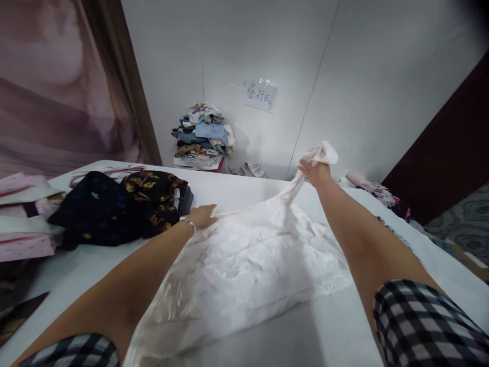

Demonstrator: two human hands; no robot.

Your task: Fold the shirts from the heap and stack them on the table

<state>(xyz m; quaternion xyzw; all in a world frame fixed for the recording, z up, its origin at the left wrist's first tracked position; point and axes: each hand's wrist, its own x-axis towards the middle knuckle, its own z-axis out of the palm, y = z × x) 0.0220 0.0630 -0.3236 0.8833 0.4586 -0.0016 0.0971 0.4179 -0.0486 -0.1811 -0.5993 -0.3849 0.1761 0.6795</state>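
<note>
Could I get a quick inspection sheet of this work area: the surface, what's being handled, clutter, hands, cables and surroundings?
Surface: white table, mostly covered by cloth.
Things handled: white garment, creased, spread flat, one end lifted.
Clutter: dark patterned clothes at left; pink folded fabric at far left; more garments at the right edge.
Hands: left hand pressing flat on the garment; right hand gripping a bunched end, raised.
Cables: nothing seen.
Surroundings: pile of clothes on the floor by the wall; paper sign on the wall; curtain at left.

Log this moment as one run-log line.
left hand: flat on white garment | right hand: gripping, lifting its far end | surface: white table
</note>
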